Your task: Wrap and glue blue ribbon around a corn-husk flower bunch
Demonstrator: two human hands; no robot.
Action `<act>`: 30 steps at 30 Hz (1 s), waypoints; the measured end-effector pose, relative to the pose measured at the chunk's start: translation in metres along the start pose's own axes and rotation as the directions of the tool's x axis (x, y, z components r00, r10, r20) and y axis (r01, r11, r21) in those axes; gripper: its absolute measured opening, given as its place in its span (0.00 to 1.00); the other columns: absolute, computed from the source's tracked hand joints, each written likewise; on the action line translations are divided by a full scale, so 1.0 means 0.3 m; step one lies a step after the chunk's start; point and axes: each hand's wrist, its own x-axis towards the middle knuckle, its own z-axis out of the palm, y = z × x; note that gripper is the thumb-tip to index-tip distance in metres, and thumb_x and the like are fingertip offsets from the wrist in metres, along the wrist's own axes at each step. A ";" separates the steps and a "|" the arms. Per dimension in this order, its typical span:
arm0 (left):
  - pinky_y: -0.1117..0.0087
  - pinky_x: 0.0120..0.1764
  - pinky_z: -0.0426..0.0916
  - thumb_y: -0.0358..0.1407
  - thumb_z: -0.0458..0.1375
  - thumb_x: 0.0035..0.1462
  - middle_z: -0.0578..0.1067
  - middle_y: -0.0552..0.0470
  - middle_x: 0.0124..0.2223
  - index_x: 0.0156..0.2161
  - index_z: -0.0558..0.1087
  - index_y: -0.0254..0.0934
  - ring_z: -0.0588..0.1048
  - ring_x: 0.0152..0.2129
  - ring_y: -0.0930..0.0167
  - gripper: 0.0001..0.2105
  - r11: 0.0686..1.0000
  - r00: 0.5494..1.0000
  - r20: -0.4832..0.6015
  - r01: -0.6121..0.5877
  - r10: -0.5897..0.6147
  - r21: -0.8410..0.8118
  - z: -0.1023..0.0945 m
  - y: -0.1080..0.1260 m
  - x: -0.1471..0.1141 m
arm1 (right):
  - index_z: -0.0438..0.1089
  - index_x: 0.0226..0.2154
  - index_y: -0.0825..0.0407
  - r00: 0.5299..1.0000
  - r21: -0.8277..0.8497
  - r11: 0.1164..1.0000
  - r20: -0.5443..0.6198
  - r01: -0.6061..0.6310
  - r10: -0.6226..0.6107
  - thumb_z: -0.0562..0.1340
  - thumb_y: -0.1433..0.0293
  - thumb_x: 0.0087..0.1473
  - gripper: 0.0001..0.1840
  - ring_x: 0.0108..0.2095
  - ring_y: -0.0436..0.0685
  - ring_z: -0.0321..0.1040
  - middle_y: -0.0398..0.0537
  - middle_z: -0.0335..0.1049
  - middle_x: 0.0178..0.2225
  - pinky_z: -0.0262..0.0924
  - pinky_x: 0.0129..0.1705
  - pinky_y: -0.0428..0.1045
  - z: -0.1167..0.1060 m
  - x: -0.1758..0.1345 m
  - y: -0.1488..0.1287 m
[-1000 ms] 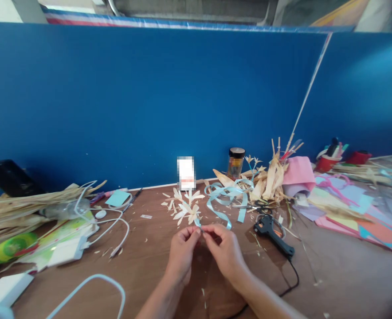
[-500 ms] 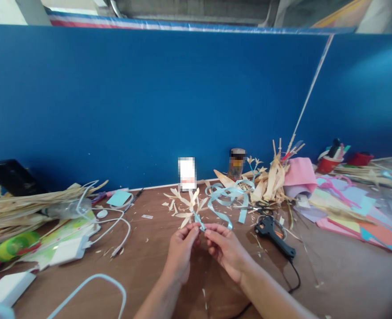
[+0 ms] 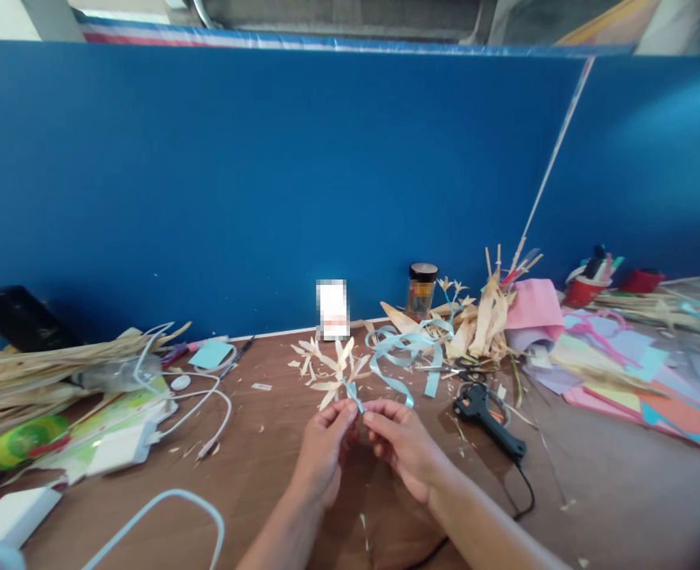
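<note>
A flower of pale dried husk petals (image 3: 341, 361) points away from me, just beyond my fingertips. Light blue ribbon (image 3: 353, 392) wraps the base of its stem. My left hand (image 3: 325, 443) is closed, thumb and fingers pinching the wrapped stem. Beside it, my right hand (image 3: 398, 442) pinches the blue ribbon at the near end, its tips almost touching the left ones. The pinched bit is mostly hidden by the fingers. A loose curled length of light blue ribbon (image 3: 386, 366) lies behind my right hand; whether it joins the held piece I cannot tell.
A black glue gun (image 3: 488, 421) with a cord lies right of my hands, with scissors (image 3: 466, 370) behind it. Husks (image 3: 481, 326), a jar (image 3: 422, 291) and coloured paper (image 3: 662, 396) crowd the right. Leftward are white cables (image 3: 226, 404), a white adapter (image 3: 123, 450) and dried strips (image 3: 47, 364).
Both hands keep nearly the same pinch on the stem and ribbon. The whole view has shifted very slightly.
</note>
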 end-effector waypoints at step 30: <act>0.77 0.24 0.60 0.37 0.65 0.37 0.73 0.53 0.24 0.28 0.75 0.31 0.66 0.18 0.78 0.11 0.980 0.991 -0.035 -0.121 0.129 0.159 0.009 -0.024 -0.004 | 0.62 0.27 0.52 0.957 -0.241 0.941 -0.113 0.236 -0.269 0.65 0.62 0.39 0.15 0.22 0.47 0.61 0.39 0.66 0.22 0.54 0.24 0.43 -0.012 0.016 0.022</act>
